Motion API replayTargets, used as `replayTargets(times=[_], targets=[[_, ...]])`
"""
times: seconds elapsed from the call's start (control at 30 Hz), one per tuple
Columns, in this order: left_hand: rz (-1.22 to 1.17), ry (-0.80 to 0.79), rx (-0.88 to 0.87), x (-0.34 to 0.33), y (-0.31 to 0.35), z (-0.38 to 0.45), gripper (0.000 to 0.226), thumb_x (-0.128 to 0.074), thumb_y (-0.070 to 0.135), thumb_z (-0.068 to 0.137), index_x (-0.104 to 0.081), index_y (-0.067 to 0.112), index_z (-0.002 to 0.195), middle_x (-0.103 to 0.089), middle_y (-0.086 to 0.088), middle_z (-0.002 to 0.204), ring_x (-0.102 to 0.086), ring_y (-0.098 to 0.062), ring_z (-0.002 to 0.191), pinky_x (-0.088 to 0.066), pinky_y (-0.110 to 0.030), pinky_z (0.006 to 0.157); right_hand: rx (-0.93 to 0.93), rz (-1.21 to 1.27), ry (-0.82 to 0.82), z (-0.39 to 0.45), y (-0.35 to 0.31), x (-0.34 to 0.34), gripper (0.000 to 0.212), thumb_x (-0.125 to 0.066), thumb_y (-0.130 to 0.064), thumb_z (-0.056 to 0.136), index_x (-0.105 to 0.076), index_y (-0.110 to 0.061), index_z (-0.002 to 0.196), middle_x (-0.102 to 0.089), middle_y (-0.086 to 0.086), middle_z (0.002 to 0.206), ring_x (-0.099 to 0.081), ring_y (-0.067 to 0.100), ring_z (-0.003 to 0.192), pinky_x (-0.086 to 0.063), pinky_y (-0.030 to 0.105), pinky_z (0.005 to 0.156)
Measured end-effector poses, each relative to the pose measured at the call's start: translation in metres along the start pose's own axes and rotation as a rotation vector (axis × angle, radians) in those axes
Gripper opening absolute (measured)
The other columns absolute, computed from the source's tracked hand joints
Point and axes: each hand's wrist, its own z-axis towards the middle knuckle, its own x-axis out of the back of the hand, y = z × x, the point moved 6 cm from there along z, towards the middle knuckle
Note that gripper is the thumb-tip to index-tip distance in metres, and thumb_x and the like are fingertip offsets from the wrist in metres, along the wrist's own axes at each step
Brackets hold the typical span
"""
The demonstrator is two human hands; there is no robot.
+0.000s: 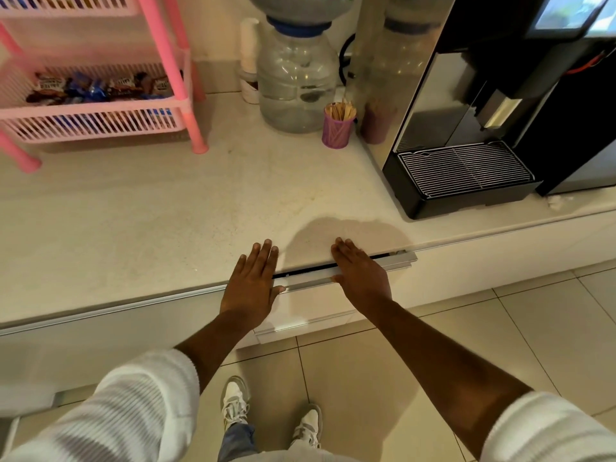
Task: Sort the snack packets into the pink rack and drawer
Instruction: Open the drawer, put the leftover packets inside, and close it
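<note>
White drawer [320, 306] sits nearly closed under both flat, released hands: left [252, 288], right [361, 275].

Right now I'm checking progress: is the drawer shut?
Not fully: the drawer shows a narrow dark gap under the countertop edge, both hands flat there.

Left hand [252, 285] and right hand [360, 273] flat, fingers straight, on counter [150, 211] edge above drawer [316, 303], which stands ajar by a thin dark gap. Snack packets [96, 88] lie in pink rack [100, 121], rear left. Coffee machine [500, 111] rear right
</note>
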Motion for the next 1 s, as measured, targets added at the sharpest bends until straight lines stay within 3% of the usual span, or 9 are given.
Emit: replayTargets(times=[0.2, 0.4, 0.53, 0.63, 0.73, 0.9, 1.0], targets=[[-0.022, 0.041, 0.013, -0.004, -0.003, 0.003, 0.072, -0.029, 0.047, 0.102, 0.009, 0.019, 0.156, 0.014, -0.001, 0.164, 0.011, -0.023, 0.151, -0.002, -0.039, 0.124, -0.038, -0.004, 0.016, 0.003, -0.002, 0.005, 0.063, -0.063, -0.033, 0.095, -0.037, -0.019, 0.152, -0.032, -0.003, 0.16, -0.028, 0.015, 0.149, -0.039, 0.031, 0.111], [-0.072, 0.059, 0.043, 0.006, -0.002, 0.009, 0.065, -0.047, 0.035, 0.1, -0.018, 0.017, 0.156, -0.012, -0.004, 0.164, -0.013, -0.026, 0.152, -0.013, -0.042, 0.124, -0.047, -0.015, 0.029, 0.011, -0.006, 0.013, 0.058, -0.074, -0.029, 0.087, -0.054, -0.016, 0.14, -0.05, 0.003, 0.15, -0.047, 0.021, 0.14, -0.057, 0.041, 0.094], [-0.033, 0.054, 0.029, 0.013, -0.001, 0.012, 0.061, -0.054, 0.028, 0.098, -0.03, 0.014, 0.152, -0.026, -0.008, 0.16, -0.029, -0.031, 0.146, -0.027, -0.045, 0.119, -0.026, -0.048, 0.078, 0.014, -0.012, 0.021, 0.05, -0.081, -0.031, 0.08, -0.066, -0.014, 0.124, -0.064, 0.005, 0.135, -0.064, 0.022, 0.12, -0.061, 0.036, 0.081], [-0.004, 0.062, 0.017, 0.021, -0.001, 0.013, 0.059, -0.068, 0.025, 0.09, -0.046, 0.01, 0.143, -0.044, -0.012, 0.151, -0.048, -0.035, 0.134, -0.046, -0.048, 0.105, -0.023, -0.075, 0.102, 0.016, -0.016, 0.027, 0.04, -0.085, -0.029, 0.076, -0.07, -0.014, 0.11, -0.07, 0.004, 0.118, -0.072, 0.02, 0.096, -0.06, 0.031, 0.068], [0.006, 0.06, -0.002, 0.026, 0.001, 0.015, 0.06, -0.082, 0.018, 0.075, -0.059, 0.006, 0.129, -0.057, -0.016, 0.138, -0.06, -0.04, 0.119, -0.057, -0.051, 0.087, -0.025, -0.139, 0.097, 0.02, -0.017, 0.028, 0.025, -0.076, -0.024, 0.085, -0.066, -0.017, 0.106, -0.066, 0.0, 0.107, -0.065, 0.017, 0.085, -0.057, 0.028, 0.061], [0.067, 0.099, -0.02, 0.034, 0.007, 0.015, 0.063, -0.089, 0.007, 0.056, -0.067, 0.002, 0.114, -0.066, -0.021, 0.12, -0.068, -0.041, 0.098, -0.059, -0.049, 0.065, -0.041, -0.16, 0.13, 0.024, -0.021, 0.031, 0.012, -0.065, -0.015, 0.089, -0.065, -0.016, 0.1, -0.064, 0.0, 0.097, -0.06, 0.017, 0.076, -0.054, 0.028, 0.056], [0.091, 0.096, -0.012, 0.037, 0.011, 0.017, 0.06, -0.088, 0.006, 0.055, -0.066, 0.003, 0.111, -0.066, -0.021, 0.116, -0.068, -0.038, 0.09, -0.058, -0.047, 0.063, -0.027, -0.168, 0.144, 0.024, -0.022, 0.031, 0.012, -0.064, -0.015, 0.088, -0.065, -0.016, 0.1, -0.064, 0.001, 0.094, -0.06, 0.017, 0.074, -0.052, 0.028, 0.055]])
